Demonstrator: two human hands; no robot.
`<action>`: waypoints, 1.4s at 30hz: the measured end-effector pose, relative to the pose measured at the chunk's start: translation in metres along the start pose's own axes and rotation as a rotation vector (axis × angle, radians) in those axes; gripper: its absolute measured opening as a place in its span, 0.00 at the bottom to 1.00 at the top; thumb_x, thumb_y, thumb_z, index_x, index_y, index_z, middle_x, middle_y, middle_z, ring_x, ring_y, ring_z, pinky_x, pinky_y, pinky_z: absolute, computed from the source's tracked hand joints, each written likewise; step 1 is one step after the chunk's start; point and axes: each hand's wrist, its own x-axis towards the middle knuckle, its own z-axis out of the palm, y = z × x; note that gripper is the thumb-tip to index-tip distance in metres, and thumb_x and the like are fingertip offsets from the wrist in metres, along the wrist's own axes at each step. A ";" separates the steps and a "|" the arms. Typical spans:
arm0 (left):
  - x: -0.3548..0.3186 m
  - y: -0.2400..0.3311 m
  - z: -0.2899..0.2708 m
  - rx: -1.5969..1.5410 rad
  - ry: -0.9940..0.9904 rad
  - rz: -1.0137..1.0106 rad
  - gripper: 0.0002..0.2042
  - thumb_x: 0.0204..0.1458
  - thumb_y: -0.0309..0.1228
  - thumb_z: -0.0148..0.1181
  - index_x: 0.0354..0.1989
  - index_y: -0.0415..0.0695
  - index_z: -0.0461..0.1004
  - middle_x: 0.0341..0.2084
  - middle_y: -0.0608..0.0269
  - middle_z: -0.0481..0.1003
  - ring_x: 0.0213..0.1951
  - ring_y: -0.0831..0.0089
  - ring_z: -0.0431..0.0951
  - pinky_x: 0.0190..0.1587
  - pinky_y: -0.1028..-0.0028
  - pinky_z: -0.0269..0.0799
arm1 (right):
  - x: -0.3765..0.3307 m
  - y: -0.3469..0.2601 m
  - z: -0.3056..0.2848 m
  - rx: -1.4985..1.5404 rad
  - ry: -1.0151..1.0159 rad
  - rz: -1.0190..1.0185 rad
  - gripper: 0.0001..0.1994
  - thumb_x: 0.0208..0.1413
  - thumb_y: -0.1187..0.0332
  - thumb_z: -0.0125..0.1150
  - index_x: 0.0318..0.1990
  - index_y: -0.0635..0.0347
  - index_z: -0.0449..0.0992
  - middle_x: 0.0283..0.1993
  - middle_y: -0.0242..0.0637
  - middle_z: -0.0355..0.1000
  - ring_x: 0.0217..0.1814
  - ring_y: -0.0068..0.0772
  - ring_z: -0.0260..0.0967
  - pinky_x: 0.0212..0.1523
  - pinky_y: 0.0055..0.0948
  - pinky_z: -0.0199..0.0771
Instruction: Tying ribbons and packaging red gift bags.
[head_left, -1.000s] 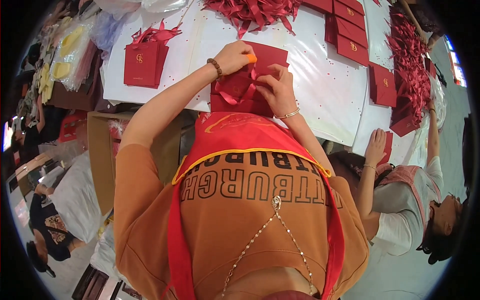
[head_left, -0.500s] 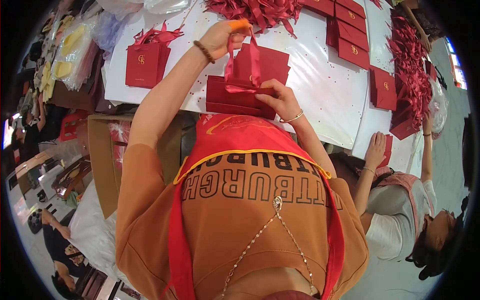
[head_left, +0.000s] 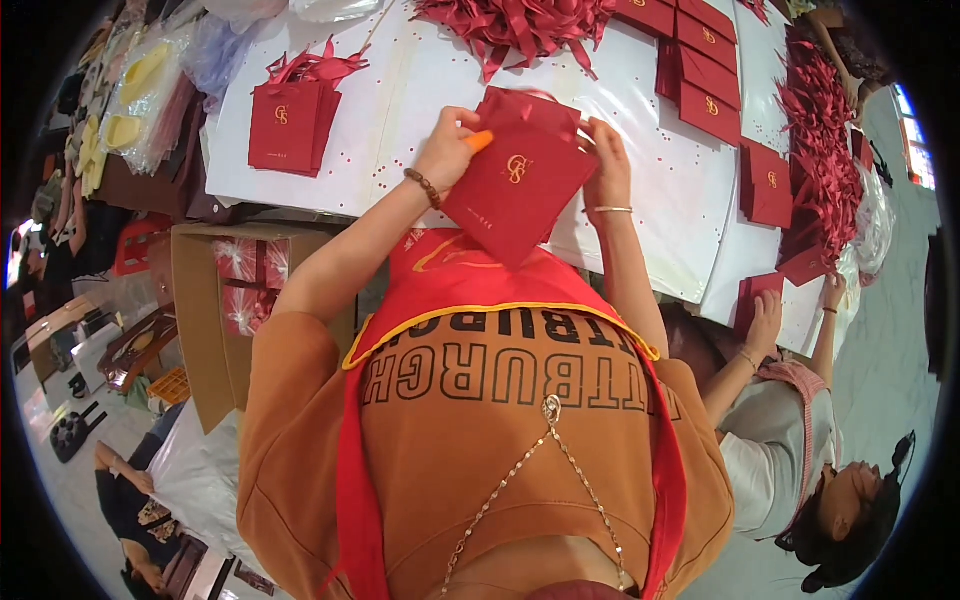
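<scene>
1 red bag (head_left: 520,200), L hand (head_left: 450,150) & R hand (head_left: 608,172) fingers near-closed on edges; carton (head_left: 197,335) w/ red pkts (head_left: 243,308).

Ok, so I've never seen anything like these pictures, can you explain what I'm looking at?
No machine here: these are a person's left hand and right hand, seen from above. The camera, worn on the head, looks down, and its wide lens bends straight edges. The hands hold a red paper bag by its upper edges, one on each side. On the white table are a heap of red ribbons and, to the left, more red bags. The orange shirt in the lower middle is the wearer's own.
</scene>
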 end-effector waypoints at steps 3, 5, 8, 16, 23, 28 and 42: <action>0.006 -0.012 -0.022 0.345 -0.019 0.075 0.10 0.47 0.26 0.54 0.38 0.39 0.65 0.29 0.60 0.73 0.32 0.75 0.71 0.35 0.77 0.67 | 0.003 0.001 -0.016 -0.509 0.217 -0.304 0.10 0.51 0.64 0.56 0.33 0.62 0.73 0.31 0.29 0.70 0.34 0.18 0.63 0.33 0.19 0.63; 0.000 -0.005 -0.022 0.420 -0.023 0.032 0.10 0.47 0.26 0.54 0.37 0.39 0.65 0.28 0.59 0.73 0.32 0.75 0.72 0.34 0.77 0.67 | -0.002 0.003 -0.016 -0.607 0.062 -0.337 0.09 0.50 0.65 0.57 0.31 0.62 0.73 0.29 0.30 0.71 0.32 0.19 0.64 0.32 0.20 0.63; -0.001 -0.005 -0.028 0.498 -0.050 0.012 0.10 0.46 0.27 0.55 0.36 0.40 0.66 0.27 0.59 0.74 0.30 0.73 0.73 0.33 0.75 0.67 | -0.014 0.003 0.009 -0.998 -0.346 -0.728 0.07 0.43 0.67 0.61 0.29 0.58 0.74 0.27 0.35 0.70 0.31 0.33 0.66 0.32 0.26 0.65; 0.051 0.030 -0.007 1.006 -0.012 0.538 0.10 0.44 0.30 0.55 0.37 0.46 0.71 0.28 0.58 0.74 0.25 0.67 0.73 0.29 0.72 0.68 | -0.005 0.029 0.021 -1.529 -0.357 -0.862 0.25 0.34 0.56 0.66 0.43 0.54 0.71 0.44 0.33 0.64 0.45 0.38 0.58 0.42 0.35 0.57; 0.121 0.042 0.034 1.268 0.158 0.760 0.08 0.47 0.32 0.50 0.34 0.48 0.73 0.29 0.59 0.72 0.32 0.59 0.73 0.33 0.65 0.68 | -0.004 0.035 0.027 -1.496 -0.376 -0.890 0.27 0.31 0.57 0.67 0.43 0.53 0.69 0.42 0.33 0.63 0.45 0.36 0.58 0.43 0.35 0.56; 0.105 0.029 0.002 1.121 -0.071 0.989 0.06 0.46 0.27 0.51 0.32 0.43 0.72 0.27 0.56 0.72 0.31 0.60 0.74 0.32 0.68 0.69 | -0.001 0.038 0.018 -1.457 -0.368 -0.906 0.27 0.31 0.55 0.66 0.43 0.53 0.70 0.42 0.32 0.64 0.45 0.35 0.59 0.43 0.35 0.56; -0.019 -0.021 -0.127 0.902 0.095 0.363 0.08 0.46 0.27 0.53 0.35 0.41 0.73 0.29 0.54 0.75 0.32 0.63 0.75 0.35 0.73 0.69 | 0.005 0.031 0.018 -1.471 -0.429 -0.842 0.26 0.32 0.56 0.66 0.43 0.55 0.71 0.42 0.32 0.65 0.44 0.37 0.60 0.43 0.35 0.56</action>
